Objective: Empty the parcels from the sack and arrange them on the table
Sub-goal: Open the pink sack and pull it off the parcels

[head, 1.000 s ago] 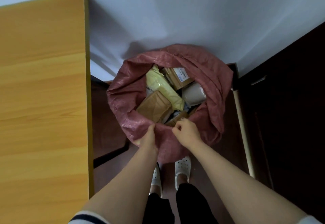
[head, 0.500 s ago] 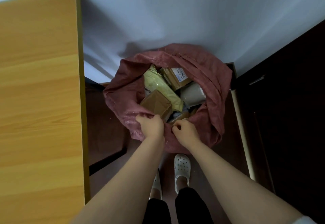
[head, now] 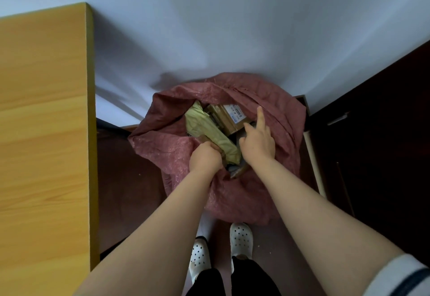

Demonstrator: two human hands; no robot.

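From my seat, this job is barely begun. The dusty-pink woven plastic sack (head: 176, 146) stands on the dark floor with its mouth open, just beside the yellow wooden table (head: 44, 132), and every parcel I can see lies inside it. A pale olive padded mailer (head: 204, 126) sits slantwise on top, and a brown cardboard box with a white printed label (head: 229, 119) is wedged behind it against the far side; more lies beneath, too shadowed to name.

My left hand (head: 206, 158) is down at the near-left edge of the mouth with its fingers curled tight. I cannot tell whether they hold the sack's rim or a parcel under the mailer. My right hand (head: 258, 143) hovers over the opening with its forefinger straight, the other fingers loose, and nothing in it.

I judge that no parcel is lifted out yet. All the carrying across and arranging on the table remains.
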